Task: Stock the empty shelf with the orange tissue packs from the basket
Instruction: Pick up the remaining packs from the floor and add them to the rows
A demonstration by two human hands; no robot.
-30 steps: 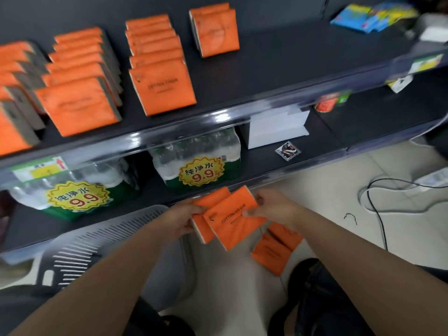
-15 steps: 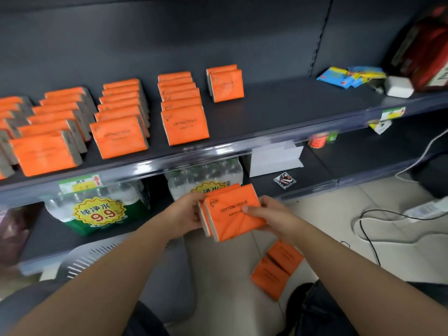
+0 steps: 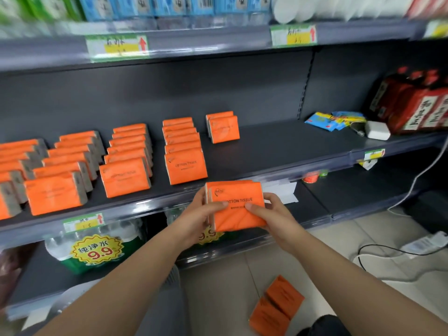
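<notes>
Orange tissue packs [image 3: 238, 209], a small stack held upright, are clasped between both grips just in front of the shelf edge. The left grip [image 3: 194, 221] curls round the stack's left side with its thumb on the front. The right grip [image 3: 274, 219] pinches the right side, thumb lying just under the print "COTTON TISSUE". Beyond the grips and to their left, shelved packs [image 3: 185, 168] with the same print stand in rows on the dark shelf [image 3: 278, 151]. A short row [image 3: 224, 129] of two stands straight beyond the grips. Below the left grip, bottled water [image 3: 55, 248] carries a yellow sticker [image 3: 97, 249] reading "9.9". Below the right grip, two floor packs [image 3: 276, 306] lie on the tiles.
</notes>
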